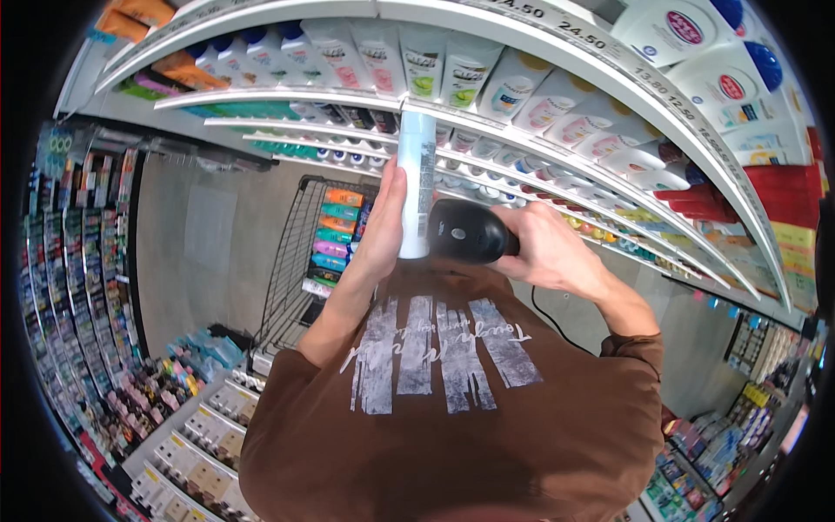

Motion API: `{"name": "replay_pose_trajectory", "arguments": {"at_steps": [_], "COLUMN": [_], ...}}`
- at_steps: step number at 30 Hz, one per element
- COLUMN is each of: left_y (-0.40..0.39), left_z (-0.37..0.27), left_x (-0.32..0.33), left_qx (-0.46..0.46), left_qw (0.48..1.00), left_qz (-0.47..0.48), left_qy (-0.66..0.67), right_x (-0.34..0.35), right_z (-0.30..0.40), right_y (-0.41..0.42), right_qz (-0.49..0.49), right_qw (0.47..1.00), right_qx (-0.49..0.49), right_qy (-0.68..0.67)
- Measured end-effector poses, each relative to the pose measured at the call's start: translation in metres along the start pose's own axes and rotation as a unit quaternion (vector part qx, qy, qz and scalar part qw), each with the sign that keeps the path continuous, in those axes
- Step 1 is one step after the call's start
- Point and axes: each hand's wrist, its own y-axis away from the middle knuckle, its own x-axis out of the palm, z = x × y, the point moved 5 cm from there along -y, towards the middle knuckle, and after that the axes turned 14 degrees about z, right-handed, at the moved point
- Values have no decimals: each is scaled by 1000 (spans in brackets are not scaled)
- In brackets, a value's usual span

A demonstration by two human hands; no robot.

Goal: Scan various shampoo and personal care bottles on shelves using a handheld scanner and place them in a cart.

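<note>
Upright in the picture's middle is a pale blue and white bottle, its side bearing print and a barcode. My left hand grips it from the left, with most of the fingers hidden behind it. My right hand is closed around the handle of a black handheld barcode scanner. The scanner's head is close beside the right side of the bottle, near the barcode. From the scanner side a black cable hangs down past the brown T-shirt.
Ahead stand white store shelves with rows of Clear tubes and Pantene bottles. A black wire shopping cart holding colourful bottles is at my left. More stocked racks line the far left; other displays are at lower right.
</note>
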Motion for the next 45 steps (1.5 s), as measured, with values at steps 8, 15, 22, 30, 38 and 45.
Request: {"name": "replay_pose_trajectory", "arguments": {"at_steps": [8,15,22,30,38,45], "left_y": [4,-18,-94,-162,-169,-170], "left_z": [9,-151,-258,-233,-213,-204], "left_x": [-16,20,125,182,180,175], "left_qx": [125,414,478,440,430,439], "left_qw": [981,902,844,838,842,832], "left_qz": [91,119,195,213,145,90], "left_qy": [114,-8,-143,-244,-290,-328], "right_x": [13,73,46,64,61,61], "right_z": [-15,-64,-73,-101,-120,-116], "right_y": [27,60,61,78,86,61], "right_qz": [-69,-217,-176,-264,-228,-140], "right_qw": [990,926,956,944,946,966], "right_qx": [36,123,147,83,155,160], "right_qy": [-120,-283,-181,-180,-171,-145]}}
